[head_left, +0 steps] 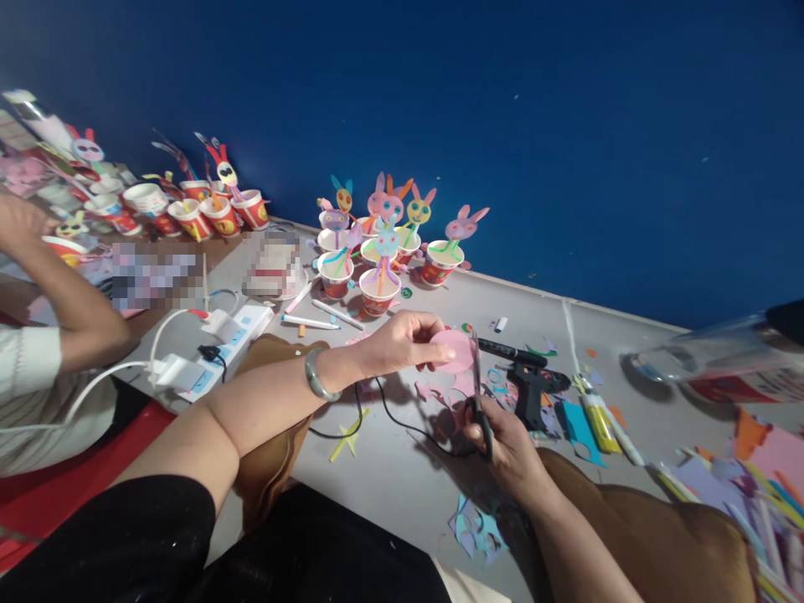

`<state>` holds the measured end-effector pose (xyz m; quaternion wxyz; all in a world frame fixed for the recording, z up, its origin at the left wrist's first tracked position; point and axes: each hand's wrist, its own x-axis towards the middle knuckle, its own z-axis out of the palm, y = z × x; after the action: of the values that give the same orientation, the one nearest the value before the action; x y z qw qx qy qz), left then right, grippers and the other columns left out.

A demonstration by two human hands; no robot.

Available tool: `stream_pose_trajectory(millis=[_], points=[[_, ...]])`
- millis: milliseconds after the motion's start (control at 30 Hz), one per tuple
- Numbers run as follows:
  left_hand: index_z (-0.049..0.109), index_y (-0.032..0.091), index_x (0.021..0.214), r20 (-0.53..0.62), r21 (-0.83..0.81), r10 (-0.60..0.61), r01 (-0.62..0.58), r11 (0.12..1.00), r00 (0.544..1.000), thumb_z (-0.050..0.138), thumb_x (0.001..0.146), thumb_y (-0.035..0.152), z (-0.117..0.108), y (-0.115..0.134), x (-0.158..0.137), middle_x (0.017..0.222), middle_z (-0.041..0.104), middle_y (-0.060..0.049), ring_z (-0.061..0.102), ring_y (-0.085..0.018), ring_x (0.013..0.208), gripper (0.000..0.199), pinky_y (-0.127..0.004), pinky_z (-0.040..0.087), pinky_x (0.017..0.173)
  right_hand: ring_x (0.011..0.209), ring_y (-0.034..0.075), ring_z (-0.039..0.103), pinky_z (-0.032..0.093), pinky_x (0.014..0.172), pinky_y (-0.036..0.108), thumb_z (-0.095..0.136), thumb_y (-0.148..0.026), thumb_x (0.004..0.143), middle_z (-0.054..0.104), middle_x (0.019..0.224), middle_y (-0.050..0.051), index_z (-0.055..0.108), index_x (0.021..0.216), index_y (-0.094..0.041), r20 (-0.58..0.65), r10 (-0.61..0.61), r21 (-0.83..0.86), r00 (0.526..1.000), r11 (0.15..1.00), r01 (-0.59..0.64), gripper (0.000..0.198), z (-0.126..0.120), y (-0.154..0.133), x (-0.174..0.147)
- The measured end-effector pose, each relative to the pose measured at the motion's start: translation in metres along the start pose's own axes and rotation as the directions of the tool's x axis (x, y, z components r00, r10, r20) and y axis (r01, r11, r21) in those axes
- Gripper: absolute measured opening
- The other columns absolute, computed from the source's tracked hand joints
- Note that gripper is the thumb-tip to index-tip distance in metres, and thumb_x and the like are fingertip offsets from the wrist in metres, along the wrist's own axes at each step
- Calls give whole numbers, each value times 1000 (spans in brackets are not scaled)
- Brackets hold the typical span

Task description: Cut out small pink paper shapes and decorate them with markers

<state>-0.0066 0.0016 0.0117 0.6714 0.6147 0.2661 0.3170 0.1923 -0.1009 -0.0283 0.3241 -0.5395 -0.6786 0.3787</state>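
Note:
Between the thumb and fingers of my left hand [414, 342] is a pink paper circle [456, 352], held above the table. My right hand [502, 444] grips black-handled scissors [481, 410], their blades pointing up at the circle's right edge. Whether the blades touch the paper I cannot tell. Pink paper scraps [433, 391] lie beneath my hands. Just right of the scissors rests a black glue gun [531, 389], with a black marker [512, 350] lying behind it.
Paper cups [380, 293] with paper rabbit figures stand by the blue wall. A power strip [232, 347] with cables lies left, near a co-worker's arm [81, 293]. Blue cut-out paper [478, 528] is at the front; a clear bottle [709, 356] lies right, above coloured paper pieces [709, 486].

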Motion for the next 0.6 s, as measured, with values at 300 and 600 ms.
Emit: stream_pose_trajectory(millis=[300,600], points=[[51,15,66,77,-7,29,-29,1000,997,71,74,28,0,-1,1,61,56,3,50,-5,55,25,-19,38,51,58,15,47,39,55,28,49,-74,82,55,60,2,59,64,-19,-1,-26,-29,1000,999,26,59,0,7,-1],[53,14,67,88,-10,40,-39,999,995,71,74,26,-1,-3,1,62,57,3,51,-5,56,23,-20,38,53,55,14,44,39,55,28,46,-77,82,52,57,1,59,62,-19,4,-33,-13,999,999,33,63,0,3,-1]])
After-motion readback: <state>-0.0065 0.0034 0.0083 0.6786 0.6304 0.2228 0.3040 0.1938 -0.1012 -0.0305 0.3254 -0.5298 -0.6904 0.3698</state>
